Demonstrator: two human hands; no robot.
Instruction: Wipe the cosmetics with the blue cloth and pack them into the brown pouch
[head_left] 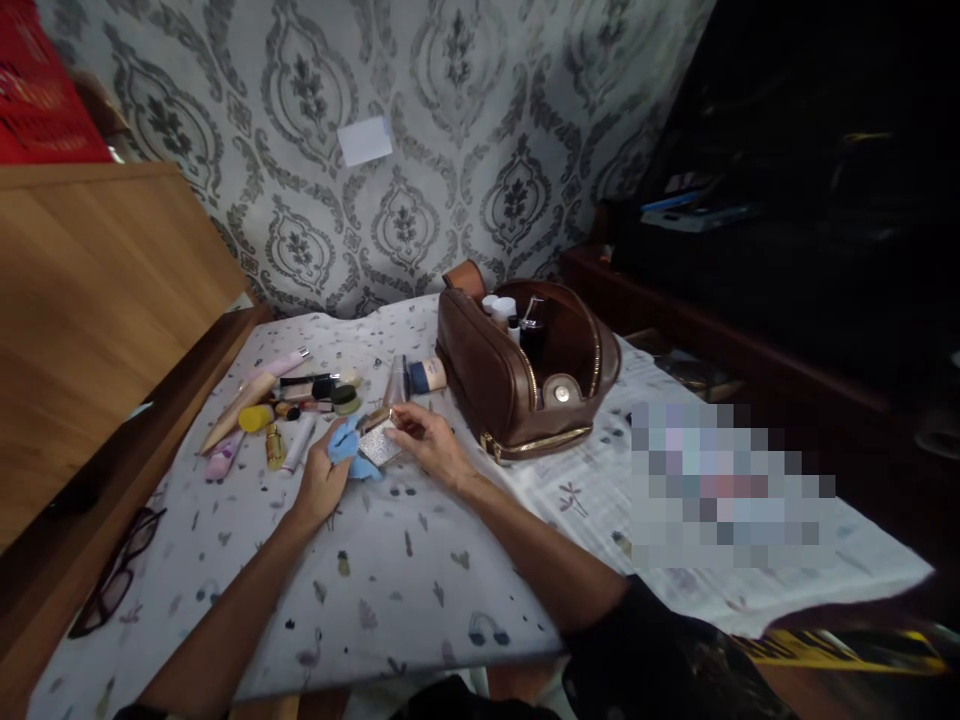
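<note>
My left hand (324, 475) is closed around a crumpled blue cloth (345, 442), near the middle of the table. Between both hands is a small glittery silver perfume bottle (380, 440); its exact kind is hard to make out. The fingers of my right hand (431, 448) pinch its right side and top, while the cloth touches its left side. Just right of my hands stands a brown toiletry bag (487, 370), unzipped, with white-capped bottles (504, 308) and a dark pump bottle (532, 325) inside. A navy-and-beige jar (427, 375) lies beside the bag.
Several cosmetics lie at the left, among them a yellow-capped item (256, 418), a gold bottle (275, 447) and a white tube (300, 443). Eyeglasses (120, 570) rest at the table's left edge. A patterned cloth (405, 600) covers the table; a wooden panel (112, 320) stands left.
</note>
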